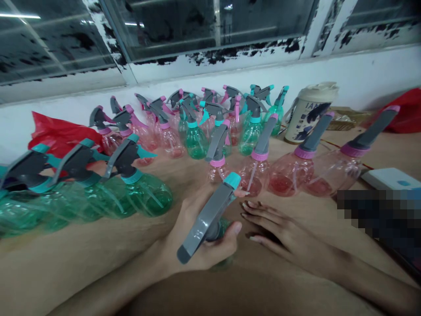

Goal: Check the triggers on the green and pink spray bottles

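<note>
My left hand (197, 237) is wrapped round a green spray bottle with a grey trigger head (210, 215) and a teal nozzle tip; most of its body is hidden by the fingers and the head. Just to the right, my right hand (279, 224) hovers near or rests on the table, its fingers extended and nothing in them. Pink spray bottles (286, 177) stand in a row beyond my right hand. On the left is a row of green spray bottles (148, 193) with teal collars.
Pink and green spray bottles (196, 140) crowd the table's back by the wall. A red plastic bag (59, 134) lies behind the left row. At the right are a cream tumbler (309, 114), a white box (391, 177), another red bag (406, 112) and a blurred-out dark item.
</note>
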Tool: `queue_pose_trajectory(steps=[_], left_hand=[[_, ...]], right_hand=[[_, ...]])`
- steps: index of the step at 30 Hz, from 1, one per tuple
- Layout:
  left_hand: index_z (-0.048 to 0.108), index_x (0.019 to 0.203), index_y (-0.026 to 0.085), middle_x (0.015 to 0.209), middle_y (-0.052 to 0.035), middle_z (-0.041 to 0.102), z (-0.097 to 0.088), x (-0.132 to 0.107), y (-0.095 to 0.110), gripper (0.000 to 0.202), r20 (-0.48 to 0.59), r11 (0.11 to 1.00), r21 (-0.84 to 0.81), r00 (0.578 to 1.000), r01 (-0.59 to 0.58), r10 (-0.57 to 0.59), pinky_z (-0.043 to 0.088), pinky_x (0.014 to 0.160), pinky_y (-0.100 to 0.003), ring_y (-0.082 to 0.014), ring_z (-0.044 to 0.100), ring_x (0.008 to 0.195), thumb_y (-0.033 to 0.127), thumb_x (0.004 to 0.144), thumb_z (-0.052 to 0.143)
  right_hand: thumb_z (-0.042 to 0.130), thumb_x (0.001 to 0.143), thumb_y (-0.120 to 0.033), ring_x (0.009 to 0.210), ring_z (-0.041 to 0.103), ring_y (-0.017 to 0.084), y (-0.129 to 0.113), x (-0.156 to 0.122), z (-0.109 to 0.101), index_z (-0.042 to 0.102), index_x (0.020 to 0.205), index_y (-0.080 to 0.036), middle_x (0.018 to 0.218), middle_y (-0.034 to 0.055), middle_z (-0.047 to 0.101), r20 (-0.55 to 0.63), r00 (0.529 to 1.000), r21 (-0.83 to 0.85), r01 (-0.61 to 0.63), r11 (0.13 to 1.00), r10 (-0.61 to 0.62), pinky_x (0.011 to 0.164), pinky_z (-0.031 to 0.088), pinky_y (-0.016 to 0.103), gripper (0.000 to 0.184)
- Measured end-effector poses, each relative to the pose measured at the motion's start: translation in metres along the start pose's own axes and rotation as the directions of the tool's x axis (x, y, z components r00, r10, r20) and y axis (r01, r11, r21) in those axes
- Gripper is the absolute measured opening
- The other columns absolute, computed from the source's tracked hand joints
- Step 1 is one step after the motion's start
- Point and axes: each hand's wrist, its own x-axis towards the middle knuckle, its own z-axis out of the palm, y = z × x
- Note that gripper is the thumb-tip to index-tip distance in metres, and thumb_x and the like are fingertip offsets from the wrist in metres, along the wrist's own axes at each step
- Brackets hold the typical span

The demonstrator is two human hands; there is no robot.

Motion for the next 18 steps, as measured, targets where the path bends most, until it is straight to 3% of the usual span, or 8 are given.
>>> queue_pose_trajectory(steps=[11, 18], left_hand=[[0.052, 0.095, 0.025, 0.087, -0.0028, 0.064, -0.0016, 0.0022, 0.0064, 0.028, -0.097, 0.997, -0.074, 0.995, 0.022, -0.029, 0.055, 0.075, -0.035, -0.0205, 0.065, 0.081, 0.013, 0.071, 0.056], [0.054, 0.081, 0.022, 0.070, -0.0002, 0.063, -0.0025, -0.0001, 0.0096, 0.002, -0.026, 0.989, -0.062, 0.991, 0.132, -0.133, 0.056, 0.063, -0.031, -0.0173, 0.066, 0.064, 0.022, 0.078, 0.054]], right_hand=[[0.045, 0.090, -0.040, 0.130, 0.036, 0.019, 0.0019, -0.0015, 0.0011, 0.042, 0.134, -0.024, 0.140, 0.0022, 0.043, 0.010, 1.000, -0.029, -0.003, 1.000, 0.003, 0.106, 0.034, 0.042, 0.046], [0.043, 0.091, -0.040, 0.130, 0.035, 0.019, 0.0014, -0.0014, 0.0006, 0.040, 0.135, -0.024, 0.141, 0.0025, 0.042, 0.033, 0.999, -0.033, -0.007, 0.999, 0.008, 0.107, 0.033, 0.042, 0.047]])
